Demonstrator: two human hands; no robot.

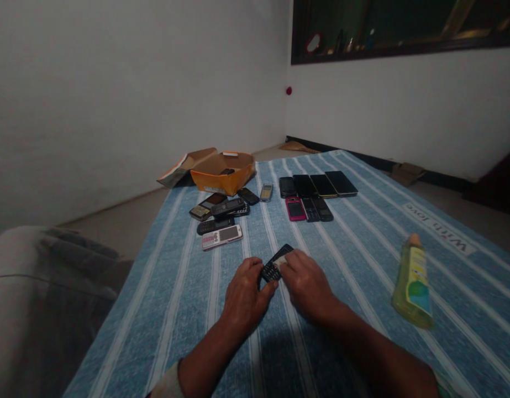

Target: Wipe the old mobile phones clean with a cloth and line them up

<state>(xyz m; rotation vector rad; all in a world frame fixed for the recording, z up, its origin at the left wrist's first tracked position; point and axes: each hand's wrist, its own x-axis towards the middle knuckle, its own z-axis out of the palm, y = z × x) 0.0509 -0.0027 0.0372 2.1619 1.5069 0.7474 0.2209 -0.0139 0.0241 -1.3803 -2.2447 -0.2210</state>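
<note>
A black keypad phone [272, 271] lies tilted at the near middle of the striped blue cloth. My left hand [247, 290] grips its left and lower edges between fingers and thumb. From the right, my right hand [305, 280] is closed on a small pale cloth [280, 261], which touches the phone's face above the keys. Part of the phone is hidden under the right fingers. Beyond my hands, a pink and silver phone [222, 237] lies beside a pile of darker phones [227, 208].
An open orange box [224, 182] stands at the back left. Two rows of phones, one of them pink [295, 209], lie at the back right, with large black ones [341, 183] behind. A bottle of yellow-green liquid [413, 284] lies at the right. A grey draped object [47, 309] is at the left.
</note>
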